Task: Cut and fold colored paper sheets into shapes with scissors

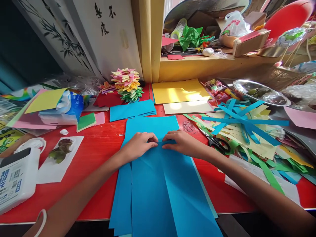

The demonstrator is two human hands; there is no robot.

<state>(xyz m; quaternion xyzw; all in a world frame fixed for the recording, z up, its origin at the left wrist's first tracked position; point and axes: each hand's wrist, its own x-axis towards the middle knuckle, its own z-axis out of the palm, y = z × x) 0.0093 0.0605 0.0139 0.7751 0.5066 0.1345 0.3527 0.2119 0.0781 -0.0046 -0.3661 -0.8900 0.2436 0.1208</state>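
Note:
My left hand (142, 144) and my right hand (181, 143) meet near the middle of the red table, thumbs and fingertips close together. Both pinch the upper part of a blue paper sheet (150, 194), which runs down toward me past the table's front edge and has a lengthwise crease. More blue sheets (122, 197) lie beneath it, their edges showing at the left and at the far end. Beyond my hands is a folded blue paper stack (133, 110). Black-handled scissors (219, 144) rest to the right of my right hand.
Cut paper strips (261, 144) pile up at right, under a metal plate (261, 92). Yellow paper (180, 92) and a folded-paper ornament (127, 84) stand at the back. Left are a tissue pack (70, 108), a white container (18, 181) and peels on white paper (56, 171).

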